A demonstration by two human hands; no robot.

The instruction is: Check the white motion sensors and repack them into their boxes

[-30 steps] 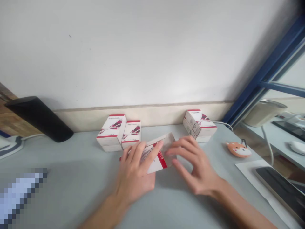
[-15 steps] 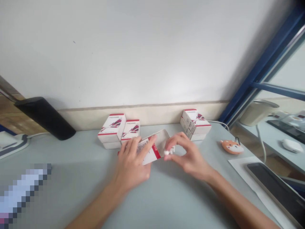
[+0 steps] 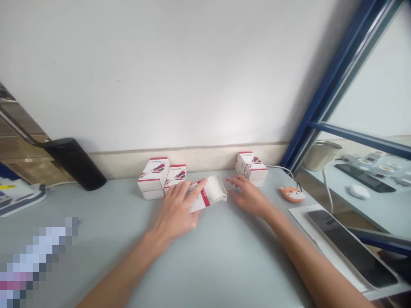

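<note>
My left hand (image 3: pixel 176 209) lies over a small white-and-red carton (image 3: pixel 207 194), its fingers across the printed face, and holds it on or just above the grey tabletop (image 3: pixel 105 205). The carton's right end looks open. My right hand (image 3: pixel 248 196) is open with fingers spread, its fingertips close to that end and not clearly touching it. Behind the carton stand white boxes with red bands: a stack (image 3: pixel 153 177) and a second stack (image 3: pixel 175 176) to the left, and another stack (image 3: pixel 251 168) behind my right hand.
An orange fox-shaped silicone case (image 3: pixel 292 193) lies right of my right hand. A dark tablet (image 3: pixel 348 248) rests on white paper at the right. A black cylindrical object (image 3: pixel 75 164) leans at the left, against the wall's cream skirting. A blurred patch covers the lower left.
My right hand has opened from a pinch on a small white item and moved right of the carton. That item no longer shows between its fingers. The view has tilted and drawn back.
</note>
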